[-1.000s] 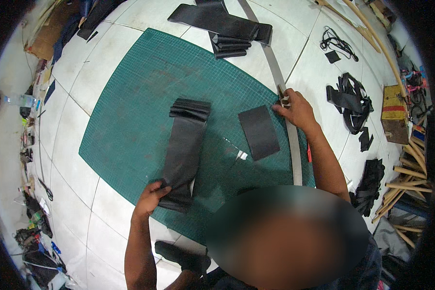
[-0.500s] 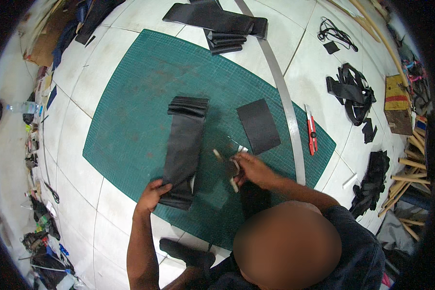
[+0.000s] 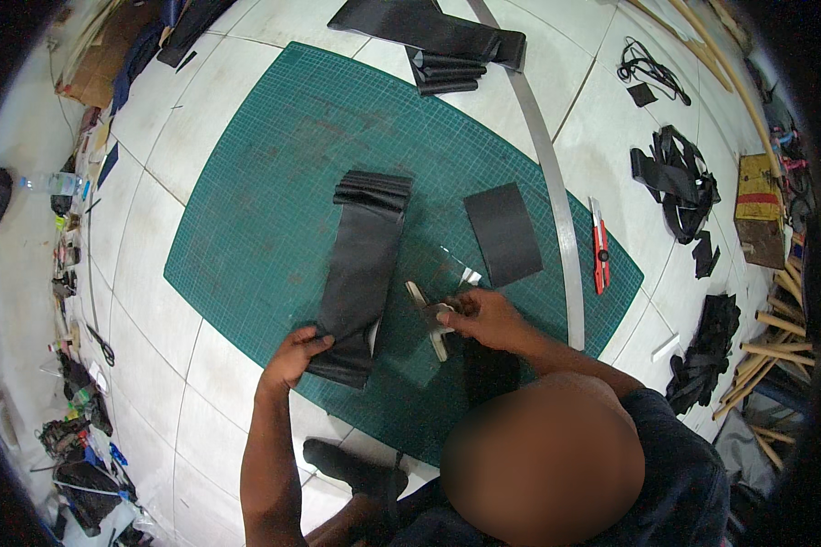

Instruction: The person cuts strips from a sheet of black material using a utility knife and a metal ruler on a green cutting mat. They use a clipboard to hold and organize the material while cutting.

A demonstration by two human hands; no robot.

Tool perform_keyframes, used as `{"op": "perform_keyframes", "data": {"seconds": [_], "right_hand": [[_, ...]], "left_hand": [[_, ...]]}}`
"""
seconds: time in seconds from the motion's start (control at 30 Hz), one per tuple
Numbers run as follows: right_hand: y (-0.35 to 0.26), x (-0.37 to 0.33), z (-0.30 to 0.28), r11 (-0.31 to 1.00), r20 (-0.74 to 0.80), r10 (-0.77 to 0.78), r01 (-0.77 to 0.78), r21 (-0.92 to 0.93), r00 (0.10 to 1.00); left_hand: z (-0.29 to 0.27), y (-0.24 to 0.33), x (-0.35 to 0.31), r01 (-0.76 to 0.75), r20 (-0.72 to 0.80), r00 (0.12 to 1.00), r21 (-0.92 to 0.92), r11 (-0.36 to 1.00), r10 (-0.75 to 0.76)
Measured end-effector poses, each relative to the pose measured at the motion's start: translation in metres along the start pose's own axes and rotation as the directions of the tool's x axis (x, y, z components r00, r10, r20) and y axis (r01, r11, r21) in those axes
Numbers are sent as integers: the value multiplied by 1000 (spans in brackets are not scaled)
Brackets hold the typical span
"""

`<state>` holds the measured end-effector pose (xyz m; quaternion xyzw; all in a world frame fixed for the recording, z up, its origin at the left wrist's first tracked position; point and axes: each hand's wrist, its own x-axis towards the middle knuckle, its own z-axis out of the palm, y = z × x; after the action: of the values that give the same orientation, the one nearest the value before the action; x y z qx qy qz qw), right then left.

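A long folded strip of black material [image 3: 360, 264] lies on the green cutting mat [image 3: 255, 191], with pleated folds at its far and near ends. My left hand [image 3: 296, 356] grips its near left edge, thumb on top. To the right of the strip, my right hand [image 3: 479, 314] is closed on a small tool with a pale straight bar [image 3: 414, 294] and a darker middle; its exact kind is unclear. That tool is beside the strip, apart from it. Beyond my right hand lie a black rectangular piece [image 3: 504, 234] and a small shiny object [image 3: 471, 275].
A long metal ruler [image 3: 556, 191] crosses the mat's right side, with a red utility knife [image 3: 601, 246] beside it. More black strips [image 3: 429, 32] lie beyond the mat. Black straps [image 3: 675, 182] and a black bundle [image 3: 705, 351] rest on the tiled floor at right; scissors [image 3: 102, 345] at left.
The tool in my right hand has turned, and its pale bar now shows more fully beside the strip. My left hand keeps its grip. The whole view has shifted slightly.
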<state>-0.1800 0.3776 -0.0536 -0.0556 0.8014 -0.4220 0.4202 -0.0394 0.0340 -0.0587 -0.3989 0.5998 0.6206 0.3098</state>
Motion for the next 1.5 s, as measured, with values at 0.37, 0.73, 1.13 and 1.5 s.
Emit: {"op": "perform_keyframes", "data": {"seconds": [0.37,0.73,1.13,1.5], "right_hand": [[17,-6,12,932,260,101,-183,313,960],[-5,64,12,938,178,47,-105,330,983],[-20,80,36,858,-75,73,-24,513,994],[-24,68,29,839,6,77,-68,540,997]], "left_hand": [[1,4,-2,-32,34,999,-35,999,34],[-1,-3,4,-43,65,997,-12,999,44],[4,-4,3,-66,55,996,-16,998,67],[4,2,0,-79,32,996,36,996,77]]}}
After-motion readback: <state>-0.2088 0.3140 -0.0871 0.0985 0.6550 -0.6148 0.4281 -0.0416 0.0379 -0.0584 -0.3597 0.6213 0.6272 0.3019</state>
